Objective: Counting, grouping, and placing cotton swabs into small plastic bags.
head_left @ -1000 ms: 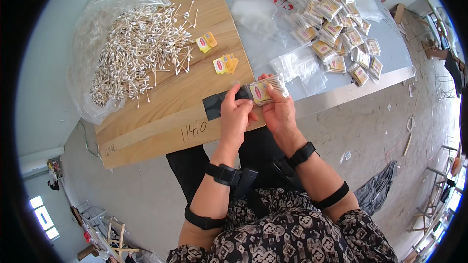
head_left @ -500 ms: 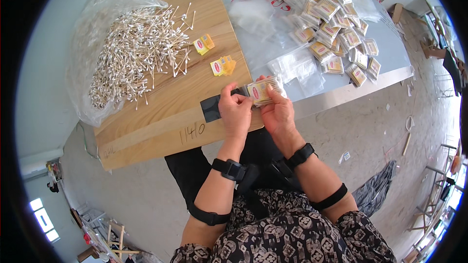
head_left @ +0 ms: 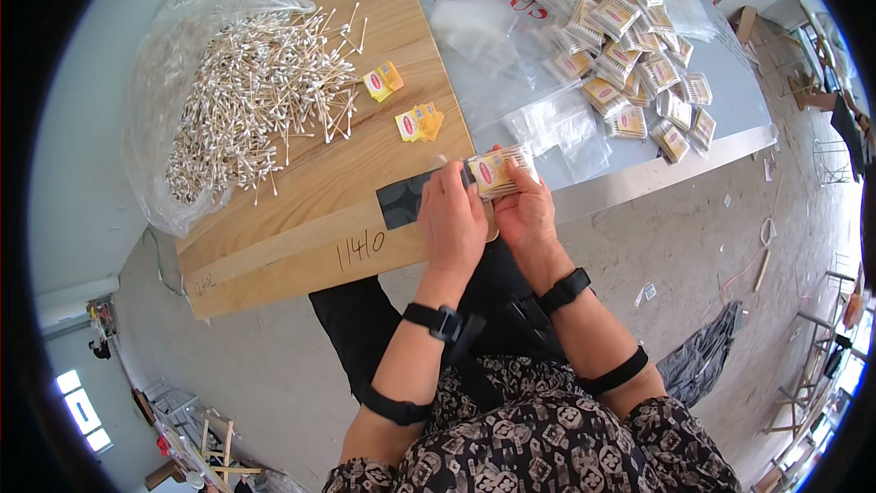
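Over the table's front edge, my right hand [head_left: 526,219] holds a small clear packet of cotton swabs [head_left: 495,173] with a yellow and white card inside. Its thumb lies across the packet's front. My left hand [head_left: 453,226] has its fingers closed at the packet's left end, back of the hand upward; what exactly the fingertips pinch is hidden. Beneath that hand a dark, flat strip [head_left: 396,205] lies on the wooden board. Farther off are two small stacks of yellow cards, one nearer [head_left: 420,122] and one beyond it [head_left: 383,81].
A clear plastic bag [head_left: 155,155] spilling a heap of loose cotton swabs [head_left: 251,96] covers the left of the wooden board [head_left: 301,210]. On the grey tabletop at right, flat clear bags [head_left: 557,128] lie before a pile of filled swab packets [head_left: 620,55].
My left hand has turned so its back faces up and its fingers have shifted slightly along the packet's left end. The packet in my right hand has moved a little right.
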Demonstrator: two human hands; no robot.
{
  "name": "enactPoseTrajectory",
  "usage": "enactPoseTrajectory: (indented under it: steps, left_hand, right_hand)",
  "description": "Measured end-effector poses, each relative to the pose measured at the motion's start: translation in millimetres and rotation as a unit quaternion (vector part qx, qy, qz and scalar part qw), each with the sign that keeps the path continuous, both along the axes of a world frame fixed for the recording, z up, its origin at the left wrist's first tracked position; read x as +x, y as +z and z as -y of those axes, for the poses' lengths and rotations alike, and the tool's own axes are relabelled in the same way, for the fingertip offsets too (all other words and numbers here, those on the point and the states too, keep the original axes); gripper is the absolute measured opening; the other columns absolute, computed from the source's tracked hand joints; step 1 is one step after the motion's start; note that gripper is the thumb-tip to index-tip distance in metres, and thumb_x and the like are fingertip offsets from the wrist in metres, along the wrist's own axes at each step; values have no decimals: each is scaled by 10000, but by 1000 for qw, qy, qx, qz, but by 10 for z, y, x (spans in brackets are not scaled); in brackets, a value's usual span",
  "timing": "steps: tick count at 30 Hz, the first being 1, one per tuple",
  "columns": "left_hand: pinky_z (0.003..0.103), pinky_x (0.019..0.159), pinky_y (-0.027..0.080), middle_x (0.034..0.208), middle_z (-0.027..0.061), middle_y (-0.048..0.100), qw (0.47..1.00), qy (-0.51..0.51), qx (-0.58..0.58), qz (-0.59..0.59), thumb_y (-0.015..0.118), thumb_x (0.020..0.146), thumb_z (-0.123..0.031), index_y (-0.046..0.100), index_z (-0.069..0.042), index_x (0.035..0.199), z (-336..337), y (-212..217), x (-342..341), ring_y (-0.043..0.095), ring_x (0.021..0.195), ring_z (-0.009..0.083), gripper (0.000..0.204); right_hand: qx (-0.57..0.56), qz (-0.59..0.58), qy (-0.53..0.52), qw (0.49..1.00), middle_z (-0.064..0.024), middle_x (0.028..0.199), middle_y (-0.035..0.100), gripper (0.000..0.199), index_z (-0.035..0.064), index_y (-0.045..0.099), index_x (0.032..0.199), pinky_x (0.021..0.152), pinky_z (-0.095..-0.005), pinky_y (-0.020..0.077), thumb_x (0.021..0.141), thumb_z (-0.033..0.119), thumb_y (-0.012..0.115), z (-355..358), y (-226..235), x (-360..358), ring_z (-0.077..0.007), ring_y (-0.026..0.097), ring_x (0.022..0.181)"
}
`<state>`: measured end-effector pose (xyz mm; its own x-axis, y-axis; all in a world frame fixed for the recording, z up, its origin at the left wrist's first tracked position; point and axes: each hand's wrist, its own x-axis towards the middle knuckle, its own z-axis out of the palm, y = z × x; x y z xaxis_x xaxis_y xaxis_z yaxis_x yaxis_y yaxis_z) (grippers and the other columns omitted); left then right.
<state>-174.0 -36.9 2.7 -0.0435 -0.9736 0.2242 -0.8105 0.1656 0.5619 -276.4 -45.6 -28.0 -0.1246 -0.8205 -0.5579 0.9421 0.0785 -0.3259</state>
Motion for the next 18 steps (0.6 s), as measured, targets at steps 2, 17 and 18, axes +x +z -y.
enactPoseTrajectory:
  steps: [2, 17, 18]
  left_hand:
    - [457, 928, 404, 1217, 186, 537, 998, -48, -26, 27, 608, 881, -152, 483, -15, 1269, -99, 60, -3, 514, 1143, 312, 430]
    - [553, 1153, 134, 1555, 209, 214, 985, -155, 77, 24, 440, 972, -461, 273, -5, 1477, -132, -40, 57, 186, 1452, 355, 700]
    - [547, 1155, 125, 1555, 223, 194, 991, -109, 63, 45, 417, 978, -479, 255, 0, 1477, -183, -75, 71, 169, 1451, 371, 709]
  right_hand:
    - [-15, -19, 4, 1000, -142, 1239, 600, 361, -34, 501, 1260, 978, -410, 489, 941, 112, 584, -2, 37, 15, -266, 596, 1106]
    - [-28, 55, 23, 998, -151, 1287, 556, 465, 23, 459, 1332, 1079, -464, 395, 989, 330, 525, -4, 99, -41, -280, 506, 1242]
    - [-27, 56, 23, 998, -151, 1287, 556, 465, 23, 459, 1332, 1079, -464, 395, 989, 330, 525, 13, 111, -42, -280, 506, 1242]
